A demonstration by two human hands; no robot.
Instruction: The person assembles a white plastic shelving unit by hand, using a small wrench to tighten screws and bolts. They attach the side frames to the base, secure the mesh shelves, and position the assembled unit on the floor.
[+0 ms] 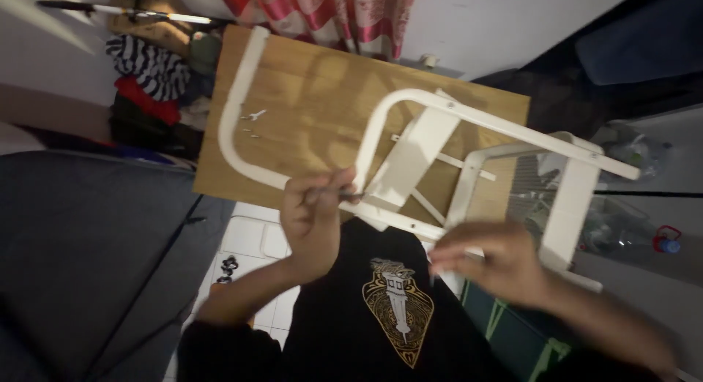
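Wooden tabletop (pixel 315 104) fills the upper centre of the frame, underside up, with a white metal frame (pixel 469 155) lying across it, its long axis slanting down to the right. At lower centre the left hand (pixel 311 217) is closed round a thin tool (pixel 344 195), perhaps a screwdriver, tip touching the frame. The right hand (pixel 491 261), blurred, rests half-closed on the frame's near rail.

One light brown wooden tabletop board (pixel 322 96) lies in the middle, with one white tubular metal frame (pixel 469 118) on it. Two bare hands work near: the left hand (pixel 313 217) and the right hand (pixel 492 261). One red-capped clear plastic bottle (pixel 665 241) sits at the right.
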